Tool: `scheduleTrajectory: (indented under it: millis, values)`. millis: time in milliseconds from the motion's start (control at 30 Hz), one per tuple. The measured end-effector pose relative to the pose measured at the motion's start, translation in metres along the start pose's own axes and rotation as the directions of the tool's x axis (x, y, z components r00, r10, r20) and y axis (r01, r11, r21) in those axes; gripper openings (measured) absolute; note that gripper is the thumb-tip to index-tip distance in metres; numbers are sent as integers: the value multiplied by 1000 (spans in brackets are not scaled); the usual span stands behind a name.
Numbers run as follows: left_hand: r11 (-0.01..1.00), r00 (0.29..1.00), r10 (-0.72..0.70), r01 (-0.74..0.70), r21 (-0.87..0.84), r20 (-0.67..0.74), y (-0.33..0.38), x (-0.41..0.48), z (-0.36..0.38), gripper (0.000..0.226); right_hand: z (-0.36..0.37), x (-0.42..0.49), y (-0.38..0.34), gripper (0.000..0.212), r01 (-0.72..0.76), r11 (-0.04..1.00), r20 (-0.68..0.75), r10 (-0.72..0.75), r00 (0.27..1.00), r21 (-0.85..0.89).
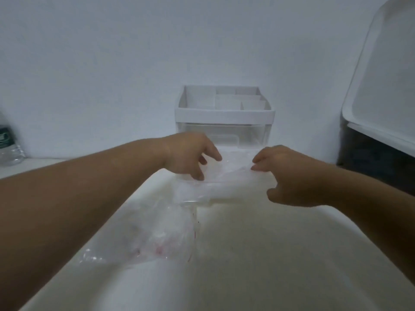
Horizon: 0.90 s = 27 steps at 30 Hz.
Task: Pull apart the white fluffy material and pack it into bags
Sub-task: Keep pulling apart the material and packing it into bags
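1. A pale, cream-white table (258, 254) filled the lower part of the view and ran back to a plain white wall (112, 52).
2. At the far right a big white lid (386, 75) stood tilted against the wall above a dark bin (377, 158).
3. A white desk organizer (224, 114) stood at the back of the table against the wall. It had open compartments on top and a clear drawer below.
4. Both bare forearms reached forward over the table toward the organizer.
5. A clear plastic bag (226, 176) was held between the two hands, just in front of the organizer's drawer. White fluffy material (202, 189) showed faintly inside it, though blur made its extent hard to tell.
6. A second clear bag (157, 232) lay flat on the table under the left forearm. It bore red markings along one edge and looked whitish inside.
7. The left hand (188, 153) had its fingers curled down and pinched the held bag at its upper left edge.
8. The right hand (289, 173) pinched the same bag's right edge between its fingertips and thumb.
9. A clear water bottle (9, 144) with a dark label stood at the far left edge, well apart from the hands.
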State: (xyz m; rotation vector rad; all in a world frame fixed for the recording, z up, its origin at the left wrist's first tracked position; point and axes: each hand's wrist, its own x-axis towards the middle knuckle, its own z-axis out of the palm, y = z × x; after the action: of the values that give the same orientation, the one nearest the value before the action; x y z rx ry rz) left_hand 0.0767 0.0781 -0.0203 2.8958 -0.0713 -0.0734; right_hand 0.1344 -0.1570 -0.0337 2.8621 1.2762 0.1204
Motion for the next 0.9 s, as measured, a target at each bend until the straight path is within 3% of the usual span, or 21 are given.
scheduleTrajectory:
  millis: [67, 100, 133, 167, 233, 300, 400, 500, 633, 767, 833, 900]
  values:
    - [965, 976, -28, -30, -261, -216, -7, -17, -11, 31, 3, -11, -7, 50, -8, 999, -287, 21, 958, 48]
    - [945, 944, -82, -27, -326, -318, -13, -26, -16, 22, 6, -17, -15, 39, 9, 995, -445, 36, 895, 98]
    - [937, 911, -159, 18, -348, -380, -22, -37, -19, 25, 12, -23, -28, 29, 57, 987, -530, 33, 847, 152]
    - [935, 891, -231, 92, -343, -391, -33, -49, -20, 31, 18, -30, -43, 22, 122, 969, -529, 9, 848, 212]
    - [914, 883, -369, 288, -285, -290, -53, -72, -13, 31, 36, -37, -75, 22, 211, 905, -376, -62, 925, 370]
    - [882, 876, -467, 452, -135, -121, -71, -95, 4, 16, 58, -35, -101, 27, 205, 843, -204, -116, 972, 497]
    - [814, 811, -579, 581, -4, 85, -83, -124, 44, 53, 83, -25, -123, 34, 103, 795, -53, -88, 995, 597]
    - [780, 783, -622, 619, -89, -3, -88, -132, 88, 63, 92, -22, -127, 33, 2, 692, 14, -17, 1000, 722]
    - [791, 766, -596, 508, -341, -240, -73, -134, 121, 47, 100, -26, -133, 38, 55, 722, -57, -22, 998, 689]
    - [820, 763, -500, 267, -506, -409, -40, -130, 126, 38, 95, -38, -129, 25, 161, 799, -285, 13, 958, 579]
    - [765, 734, -512, 153, -626, -446, -24, -127, 127, 39, 95, -42, -124, 18, 166, 787, -310, 33, 950, 594]
    - [606, 712, -591, 81, -791, -380, -10, -123, 126, 34, 99, -44, -119, 14, 72, 743, -206, 90, 974, 666]
